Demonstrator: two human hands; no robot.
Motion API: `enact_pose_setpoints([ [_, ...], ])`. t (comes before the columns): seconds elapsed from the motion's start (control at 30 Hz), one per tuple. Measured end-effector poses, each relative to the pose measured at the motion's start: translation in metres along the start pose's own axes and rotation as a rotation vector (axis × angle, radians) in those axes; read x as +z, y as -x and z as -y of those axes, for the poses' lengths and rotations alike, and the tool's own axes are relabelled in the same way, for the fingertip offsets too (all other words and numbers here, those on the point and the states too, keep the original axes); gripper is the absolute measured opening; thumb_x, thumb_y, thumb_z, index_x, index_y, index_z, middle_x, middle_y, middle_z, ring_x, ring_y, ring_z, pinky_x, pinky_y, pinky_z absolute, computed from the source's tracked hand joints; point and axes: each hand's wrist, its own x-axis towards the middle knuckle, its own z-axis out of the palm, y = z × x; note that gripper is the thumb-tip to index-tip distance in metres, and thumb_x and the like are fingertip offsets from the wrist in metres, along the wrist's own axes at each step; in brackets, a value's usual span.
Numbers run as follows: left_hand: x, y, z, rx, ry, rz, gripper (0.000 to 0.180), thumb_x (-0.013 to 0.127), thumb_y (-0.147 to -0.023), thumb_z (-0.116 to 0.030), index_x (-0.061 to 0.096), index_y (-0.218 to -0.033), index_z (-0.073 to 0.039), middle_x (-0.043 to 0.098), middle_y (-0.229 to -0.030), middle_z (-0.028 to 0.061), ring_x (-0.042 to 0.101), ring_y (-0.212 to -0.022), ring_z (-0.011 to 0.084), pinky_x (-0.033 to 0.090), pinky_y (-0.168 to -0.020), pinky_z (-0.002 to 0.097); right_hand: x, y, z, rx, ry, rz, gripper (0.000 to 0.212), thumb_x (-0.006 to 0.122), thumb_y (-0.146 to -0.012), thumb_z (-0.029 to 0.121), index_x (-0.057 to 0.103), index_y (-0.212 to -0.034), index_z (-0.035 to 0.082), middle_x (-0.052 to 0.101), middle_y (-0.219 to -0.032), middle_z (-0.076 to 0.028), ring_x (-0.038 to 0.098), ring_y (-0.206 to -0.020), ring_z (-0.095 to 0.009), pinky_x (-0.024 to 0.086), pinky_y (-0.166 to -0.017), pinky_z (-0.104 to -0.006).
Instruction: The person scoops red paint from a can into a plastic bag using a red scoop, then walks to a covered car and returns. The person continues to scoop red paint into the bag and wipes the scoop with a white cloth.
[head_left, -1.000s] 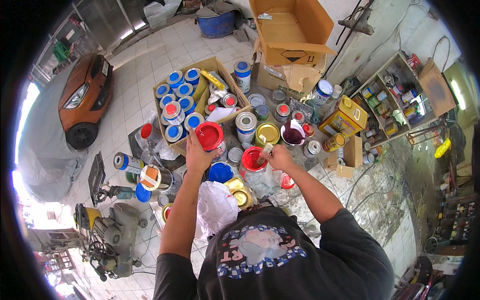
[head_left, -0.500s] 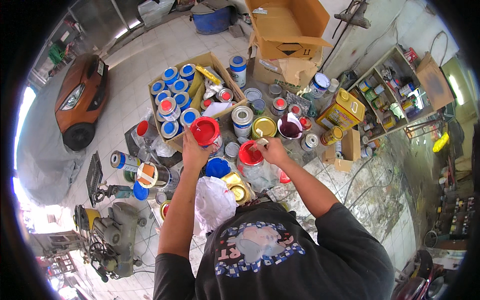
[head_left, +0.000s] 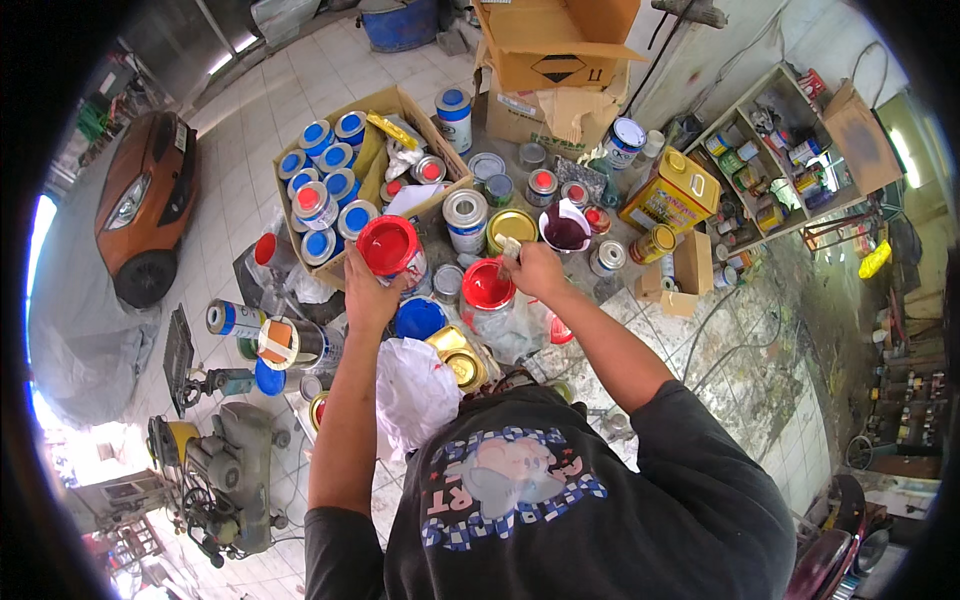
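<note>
Left hand (head_left: 368, 290) of ours is wrapped around a red-topped paint can (head_left: 390, 248), fingers clamped on its side, holding it up just beside the cardboard box of blue-lidded cans (head_left: 330, 190). Our right hand (head_left: 535, 268) is closed on a thin stick or brush (head_left: 510, 248), its tip near the open container of red paint (head_left: 488, 285) that stands on the crowded tabletop (head_left: 600, 300) between the two hands.

We judge the main danger to be spillage. The red-topped paint can is held off the surface by one hand only, and if it tilts while our eyes are on the other hand, paint could run onto the blue lid (head_left: 418, 318) and white plastic bag (head_left: 415, 390) below it. The open container of red paint is hemmed in by small tins, and a careless sweep of our right forearm could knock it or the cup of dark maroon paint (head_left: 565, 228) behind it. Drips from the stick may also mark neighbouring lids. Whether the can's top is sealed, we cannot tell.
</note>
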Motion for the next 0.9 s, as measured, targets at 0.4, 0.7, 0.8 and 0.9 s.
enact_pose_setpoints([
  [0.4, -0.001, -0.006, -0.013, -0.008, 0.015, 0.004, 0.115, 0.088, -0.069, -0.027, 0.017, -0.153, 0.008, 0.036, -0.151, 0.0325, 0.038, -0.140, 0.0440, 0.036, -0.115, 0.0454, 0.024, 0.004, -0.006, -0.044, -0.192, -0.151, 0.035, 0.071, -0.087, 0.036, 0.071, -0.088, 0.001, 0.071, -0.085, -0.024, 0.070, -0.081, -0.042, 0.057, -0.074, -0.0511],
  [0.7, -0.024, 0.011, -0.037, 0.003, 0.187, -0.305, 0.070, 0.081, -0.079, -0.017, 0.048, -0.137, 0.002, 0.055, -0.134, 0.0226, 0.056, -0.119, 0.0338, 0.047, -0.099, 0.0410, -0.021, 0.006, -0.055, 0.212, -0.601, -0.089, 0.029, 0.072, -0.093, 0.026, 0.073, -0.080, 0.000, 0.070, -0.067, -0.009, 0.066, -0.057, -0.016, 0.050, -0.052, -0.0324],
  [0.8, -0.033, 0.050, -0.079, -0.127, 0.853, -0.216, 0.035, 0.074, -0.086, -0.007, 0.060, -0.118, -0.001, 0.066, -0.110, 0.0098, 0.063, -0.094, 0.0172, 0.050, -0.079, 0.0294, -0.030, 0.035, -0.060, 0.326, -0.951, -0.187, 0.023, 0.070, -0.095, 0.021, 0.073, -0.089, 0.000, 0.071, -0.074, -0.006, 0.063, -0.056, -0.011, 0.047, -0.049, -0.0285],
  [0.9, -0.040, 0.098, -0.123, -0.341, 1.259, 0.139, 0.017, 0.067, -0.090, 0.001, 0.064, -0.106, -0.003, 0.067, -0.092, 0.0027, 0.063, -0.078, 0.0104, 0.049, -0.066, 0.0235, -0.024, 0.059, -0.068, 0.424, -1.124, -0.313, 0.020, 0.070, -0.096, 0.018, 0.071, -0.094, -0.001, 0.071, -0.079, -0.008, 0.062, -0.056, -0.014, 0.047, -0.050, -0.0284],
])
